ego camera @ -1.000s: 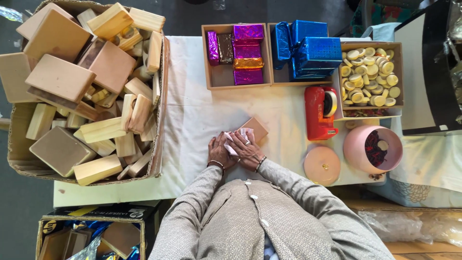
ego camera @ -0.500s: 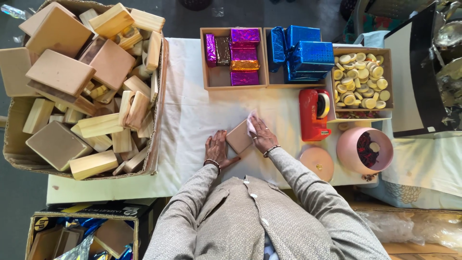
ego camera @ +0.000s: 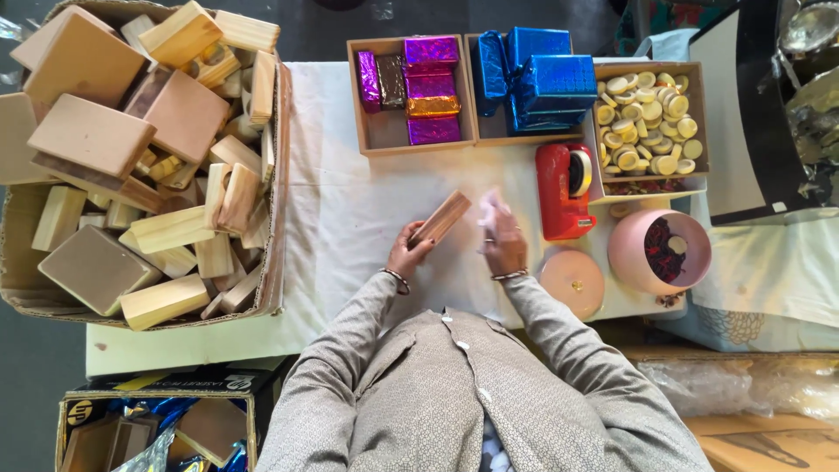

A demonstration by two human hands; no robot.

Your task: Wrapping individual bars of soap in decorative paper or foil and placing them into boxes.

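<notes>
A person at a white-covered desk (ego camera: pixel 350 201) holds a flat wooden block (ego camera: pixel 441 218) tilted on edge, the left hand (ego camera: pixel 409 253) clamped on its lower end. The right hand (ego camera: pixel 502 240), just right of the block, is blurred; its grip cannot be told. A red tape dispenser (ego camera: pixel 564 192) stands further right of the block.

Place: we see a small gift-packing workshop.
Counter (ego camera: pixel 350 218): cloth-covered, packed with supplies.
Evidence: carton of wooden boxes (ego camera: pixel 140 166), trays of foil-wrapped packages (ego camera: pixel 419 96), red tape dispenser (ego camera: pixel 564 188), tray of pale round discs (ego camera: pixel 647 114).
</notes>
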